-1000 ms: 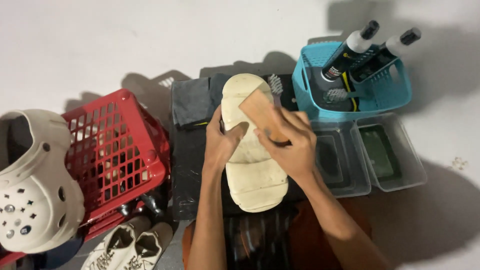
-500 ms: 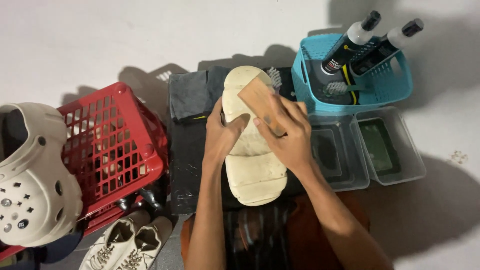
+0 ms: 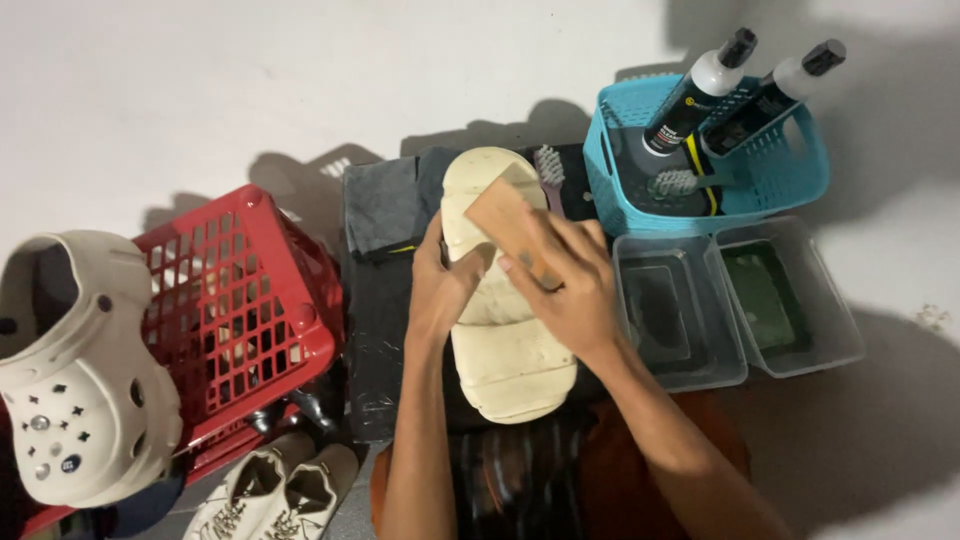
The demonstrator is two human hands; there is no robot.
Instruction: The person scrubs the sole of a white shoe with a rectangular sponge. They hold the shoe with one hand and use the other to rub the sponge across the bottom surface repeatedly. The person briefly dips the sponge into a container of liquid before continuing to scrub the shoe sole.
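Observation:
A cream slide sandal (image 3: 505,350) lies sole-up on a dark cloth (image 3: 385,300) in front of me. My left hand (image 3: 440,285) grips its left edge near the middle. My right hand (image 3: 565,290) presses a tan wooden-backed brush (image 3: 505,225) onto the sandal's upper half; the bristles are hidden under the brush back.
A red basket (image 3: 240,320) lies at the left with a large cream clog (image 3: 80,370) beside it and a pair of white shoes (image 3: 275,495) below. A blue basket (image 3: 700,165) with two bottles and a brush stands at the upper right. Two clear tubs (image 3: 740,300) sit below it.
My right hand has slid the brush a little down and left along the sandal. The left hand keeps its hold on the sandal's edge.

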